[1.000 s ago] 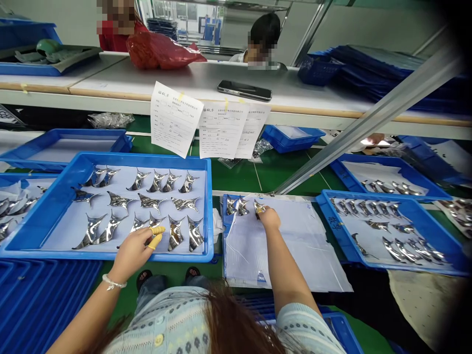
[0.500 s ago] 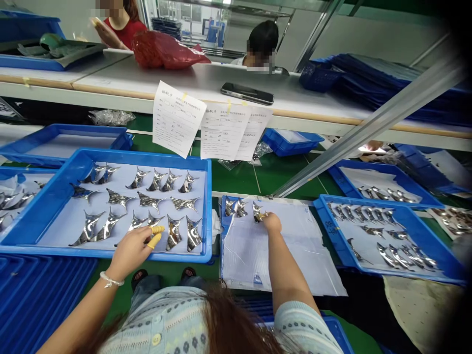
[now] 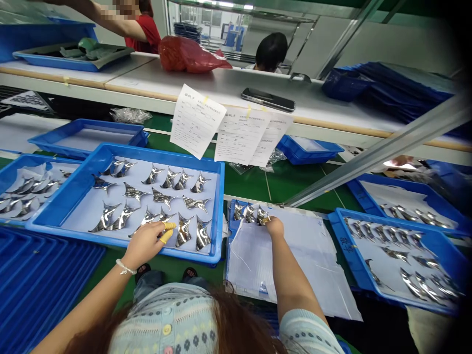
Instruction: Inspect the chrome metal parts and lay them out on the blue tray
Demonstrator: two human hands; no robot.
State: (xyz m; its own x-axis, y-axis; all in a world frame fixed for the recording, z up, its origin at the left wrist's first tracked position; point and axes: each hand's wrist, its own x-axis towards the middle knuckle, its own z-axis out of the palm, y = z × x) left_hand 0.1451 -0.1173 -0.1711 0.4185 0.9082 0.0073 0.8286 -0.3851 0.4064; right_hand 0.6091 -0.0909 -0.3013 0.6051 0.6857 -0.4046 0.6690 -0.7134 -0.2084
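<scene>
My right hand [image 3: 275, 227] is closed on a shiny curved metal piece [image 3: 262, 215] at the upper edge of a white-covered board [image 3: 295, 260]. Beside it, two similar pieces [image 3: 244, 212] stand on the board's blue strip. Over the front of a large blue tray [image 3: 217, 206] hovers my left hand [image 3: 147, 242], yellow finger covers on thumb and forefinger, which are apart with nothing visible between them. Rows of the same pointed metal pieces [image 3: 162, 197] lie on the tray's white lining. The left hand partly hides a few of them.
More blue trays of metal pieces stand at the right [image 3: 341, 241] and far left [image 3: 11, 169]. A slanted metal post [image 3: 354, 162] rises behind the board. Paper sheets [image 3: 197, 120] hang from the shelf, which bears a phone [image 3: 268, 100] and a red bag [image 3: 191, 54]. Two people are beyond.
The view has shifted, so most things sit further right or lower. My right hand has brought its metal piece close beside the other two. My left hand stays over the tray.
</scene>
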